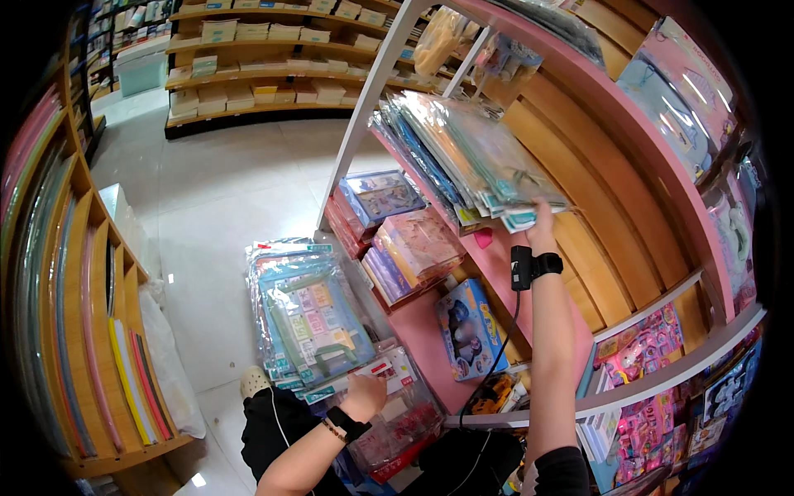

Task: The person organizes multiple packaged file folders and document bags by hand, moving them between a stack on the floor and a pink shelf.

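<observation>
On the upper pink shelf (527, 310) leans a stack of plastic-wrapped document bags (459, 149). My right hand (541, 224) grips the near corner of this stack, by its white and teal label tabs; the thumb lies on top and the other fingers are mostly hidden. Lower and to the left lies a second pile of clear, zippered document bags (316, 322) with blue and green edging. At that pile's near edge is my left hand (365, 398), fingers curled; whether it pinches a bag cannot be seen. Packaged goods in clear plastic (397, 428) lie beside and below it.
Boxed sets (415, 242) and a blue toy box (468, 328) fill the lower shelf. A white metal upright (372, 93) stands left of the stack. A wooden rack (80, 260) of coloured sheets is at far left. A black cable (505, 353) hangs from my right wrist.
</observation>
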Available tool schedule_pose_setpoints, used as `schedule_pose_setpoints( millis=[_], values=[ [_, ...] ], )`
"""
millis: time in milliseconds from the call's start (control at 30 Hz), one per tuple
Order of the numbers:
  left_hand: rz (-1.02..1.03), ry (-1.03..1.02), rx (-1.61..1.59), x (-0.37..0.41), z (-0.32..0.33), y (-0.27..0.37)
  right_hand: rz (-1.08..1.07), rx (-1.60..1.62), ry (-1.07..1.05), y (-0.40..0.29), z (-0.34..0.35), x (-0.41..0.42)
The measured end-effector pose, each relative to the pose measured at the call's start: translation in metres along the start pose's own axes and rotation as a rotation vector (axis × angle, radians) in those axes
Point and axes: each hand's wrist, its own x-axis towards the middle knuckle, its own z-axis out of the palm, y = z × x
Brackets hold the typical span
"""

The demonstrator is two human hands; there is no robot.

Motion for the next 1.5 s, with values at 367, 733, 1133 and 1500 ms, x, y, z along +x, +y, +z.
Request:
schedule_pose_setpoints(
  millis=[367,733,1133,1500],
  values=[
    [0.009,-0.05,-0.003,0.01,-0.009,0.019,-0.03,-0.404,-0.063,-0.038,0.019,-0.005],
    [-0.021,-0.053,-0.031,0.027,0.0,0.012,-0.142,-0.359,-0.18,-0.038,0.06,-0.004],
    [-0.019,-0.071,0.008,0.029,-0.008,0.019,-0.066,-0.382,-0.114,-0.034,-0.001,-0.026],
    [-0.043,-0.115,0.0,0.031,-0.013,0.017,-0.256,-0.485,-0.028,-0.023,0.003,0.018]
  ],
)
